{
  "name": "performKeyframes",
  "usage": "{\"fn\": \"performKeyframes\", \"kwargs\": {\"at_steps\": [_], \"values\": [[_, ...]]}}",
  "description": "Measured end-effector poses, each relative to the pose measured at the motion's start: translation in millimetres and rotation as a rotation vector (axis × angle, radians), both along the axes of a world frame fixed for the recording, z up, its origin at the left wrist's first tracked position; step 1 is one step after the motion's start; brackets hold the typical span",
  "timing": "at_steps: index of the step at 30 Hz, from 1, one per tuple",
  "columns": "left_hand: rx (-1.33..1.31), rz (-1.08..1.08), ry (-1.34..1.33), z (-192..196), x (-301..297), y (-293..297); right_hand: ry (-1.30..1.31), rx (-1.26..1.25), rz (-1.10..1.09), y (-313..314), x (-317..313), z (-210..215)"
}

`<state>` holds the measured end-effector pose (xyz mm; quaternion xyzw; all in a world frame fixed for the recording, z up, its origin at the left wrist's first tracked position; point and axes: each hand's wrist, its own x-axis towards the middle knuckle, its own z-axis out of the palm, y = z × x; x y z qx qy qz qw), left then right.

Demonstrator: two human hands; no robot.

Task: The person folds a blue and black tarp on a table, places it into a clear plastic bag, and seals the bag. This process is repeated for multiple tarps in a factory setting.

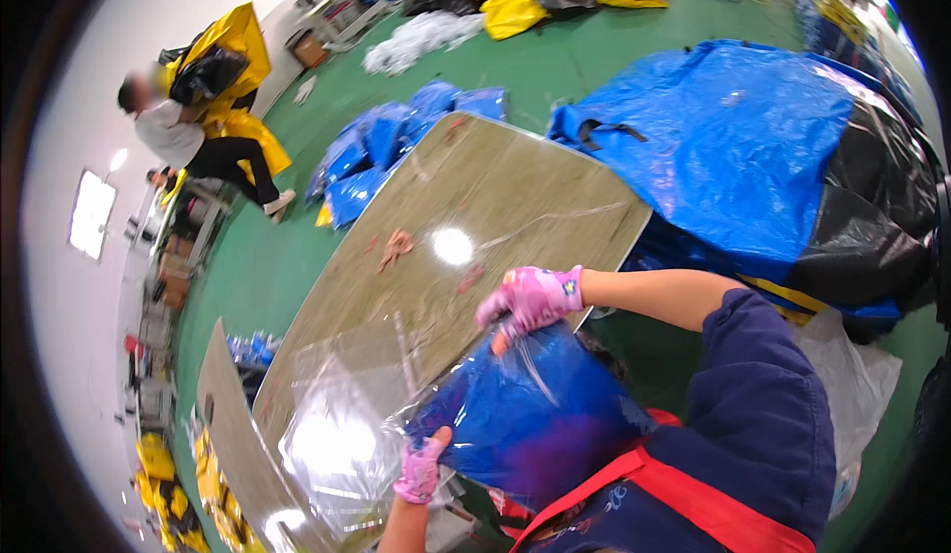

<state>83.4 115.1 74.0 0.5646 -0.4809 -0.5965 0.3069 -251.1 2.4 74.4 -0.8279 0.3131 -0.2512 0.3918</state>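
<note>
Blue tarp heap point(733, 147): lying across the upper right of the frame, draped over black bags, well apart from the hands.
Desk point(495, 216): running diagonally through the centre, its greenish top carrying reddish stains and a bright lamp glare; serving as the support under the bagging work.
Folded blue pieces point(381, 152): piling on the green floor beyond the desk's far edge, upper centre.
Other person point(188, 132): bending near yellow bags at upper left, hands well apart from this work.
Clear plastic bag point(396, 424): lying at lower centre, its loose end spreading out over the desk.
Folded blue sheet point(525, 419): sitting inside the clear bag, lower centre, against the person's apron.
Right hand point(532, 298): pink-gloved, grip pinching the bag's upper edge, seemingly holding the film taut.
Left hand point(421, 469): pink-gloved, grip closing on the bag's lower edge, thumb up, steadying it.
</note>
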Motion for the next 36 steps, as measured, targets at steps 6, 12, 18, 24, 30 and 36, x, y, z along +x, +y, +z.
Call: {"fn": "performKeyframes", "kwargs": {"at_steps": [6, 12, 18, 24, 30, 36], "values": [[-0.256, 0.224, 0.298, 97.2, -16.9, -175.3, 0.848, -0.484, -1.314, -72.6, -155.6, -83.8], [-0.153, 0.135, 0.755, 51.4, -20.8, -254.4, 0.863, -0.186, -1.590, -71.7, -339.6, -129.2], [0.249, -0.012, 0.677, -17.0, -22.1, -182.9, 0.048, -0.660, -0.871, -25.0, -123.9, 97.5], [0.072, -0.100, 0.498, 36.4, 67.1, -190.6, -0.539, 0.099, 0.570, 170.4, 89.1, 75.9], [0.022, 0.029, 0.034, 78.1, 180.2, -126.4, -0.409, 0.090, 0.830, 261.3, 209.7, -62.4], [0.138, 0.092, -0.969, -25.2, 291.6, -48.2, -0.074, -0.128, 1.075, 249.3, 222.6, -51.3]]}}
